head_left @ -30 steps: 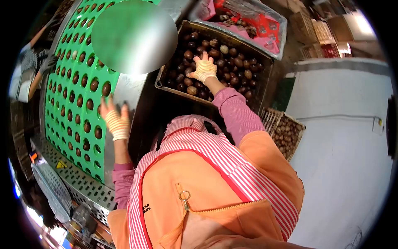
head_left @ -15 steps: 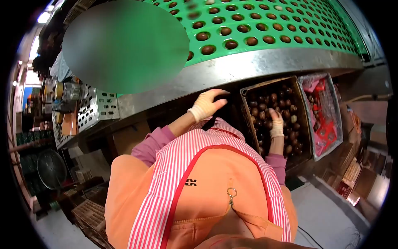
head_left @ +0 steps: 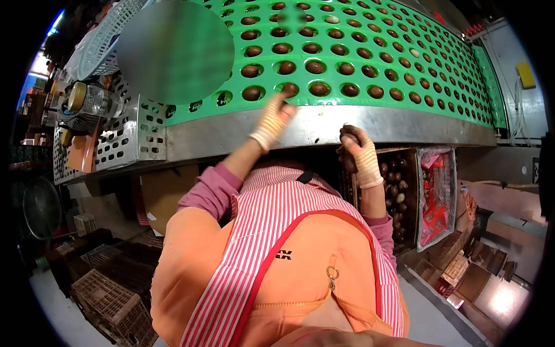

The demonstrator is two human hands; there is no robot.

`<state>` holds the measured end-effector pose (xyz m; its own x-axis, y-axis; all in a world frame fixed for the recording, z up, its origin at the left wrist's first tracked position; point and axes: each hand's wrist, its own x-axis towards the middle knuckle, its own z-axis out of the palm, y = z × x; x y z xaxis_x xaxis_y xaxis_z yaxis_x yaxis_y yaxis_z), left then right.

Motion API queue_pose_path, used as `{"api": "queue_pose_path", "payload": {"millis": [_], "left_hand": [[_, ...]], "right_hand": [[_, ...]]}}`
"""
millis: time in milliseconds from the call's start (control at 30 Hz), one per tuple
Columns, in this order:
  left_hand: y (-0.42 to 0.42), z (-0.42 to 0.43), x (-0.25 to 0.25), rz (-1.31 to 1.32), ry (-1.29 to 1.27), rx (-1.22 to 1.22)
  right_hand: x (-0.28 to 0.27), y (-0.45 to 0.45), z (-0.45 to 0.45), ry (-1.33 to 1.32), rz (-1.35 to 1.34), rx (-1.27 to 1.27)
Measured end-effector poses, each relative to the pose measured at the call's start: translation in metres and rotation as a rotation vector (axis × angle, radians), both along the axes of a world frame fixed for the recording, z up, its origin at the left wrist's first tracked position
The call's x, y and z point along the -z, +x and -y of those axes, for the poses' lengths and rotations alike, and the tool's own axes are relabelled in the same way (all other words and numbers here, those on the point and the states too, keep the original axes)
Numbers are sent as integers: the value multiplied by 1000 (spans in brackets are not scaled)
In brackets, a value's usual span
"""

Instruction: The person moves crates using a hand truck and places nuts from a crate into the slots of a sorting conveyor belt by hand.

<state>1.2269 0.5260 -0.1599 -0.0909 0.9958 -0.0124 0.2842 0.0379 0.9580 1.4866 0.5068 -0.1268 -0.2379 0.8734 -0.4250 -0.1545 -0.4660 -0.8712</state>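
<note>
My left hand [head_left: 273, 122], in a striped glove with bare fingertips, reaches over the metal rim. Its thumb and forefinger are apart, and the fingertips are at a brown egg [head_left: 290, 89] in the front row of the green holed sheet [head_left: 333, 99]; motion blurs them, so contact is unclear. Closed round dark brown eggs [head_left: 349, 163], my right hand [head_left: 361, 151] is above the rim's near edge, at the crate's left; how many it holds is partly hidden. Brown eggs fill most of the sheet's holes, among them a few pale ones.
A metal rim [head_left: 231, 134] runs along the sheet's front. Below it at right stand a crate [head_left: 411, 208] of brown eggs and a lined bin [head_left: 451, 222] with red plastic. A perforated metal shelf [head_left: 151, 130] at left carries a glass jar [head_left: 95, 101].
My right hand has come up out of the egg crate, now holding eggs. My left hand has moved forward and up to the front row of the sheet. The view has shifted.
</note>
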Motion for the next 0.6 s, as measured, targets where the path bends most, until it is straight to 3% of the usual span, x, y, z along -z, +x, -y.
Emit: {"api": "queue_pose_path", "payload": {"millis": [33, 67, 100, 133, 167, 233, 300, 333, 367, 400, 433, 467, 500, 567, 600], "left_hand": [[-41, -17, 19, -502, 350, -186], [-76, -25, 13, -676, 264, -236], [-101, -27, 9, -648, 154, -291], [-132, -31, 31, -894, 244, -318], [-148, -32, 23, -1040, -223, -172], [-162, -23, 47, -1327, -188, -139], [-140, -22, 20, -1239, -18, -157], [-126, -25, 27, -1000, 214, -186], [-104, -23, 13, -626, 152, -135], [-83, -19, 17, 86, 14, -2], [-58, -4, -30, 696, -292, 51], [-48, -3, -35, 875, -208, 137], [-43, 1, -47, 1024, -274, 30], [-69, 1, -44, 938, -181, -30], [-95, 1, -17, 686, -83, 13]], "right_hand": [[3, -4, -5, -9, -81, 53], [7, -7, -13, -61, -117, 54], [-1, -15, -19, -95, -197, 98], [1, -22, -24, -119, -277, 118], [5, -28, -31, -141, -360, 140], [16, -44, -47, -134, -366, 242], [22, -70, -65, -90, -227, 355], [10, -92, -69, -34, -213, 394], [-1, -114, -75, 29, -166, 327], [-8, -136, -76, 86, -110, 252], [-11, -158, -76, 144, -53, 173], [1, -181, -81, 376, 12, 102], [13, -202, -85, 608, 74, 30], [2, -224, -96, 468, -69, -25], [0, -233, -104, 434, -89, -50]]}}
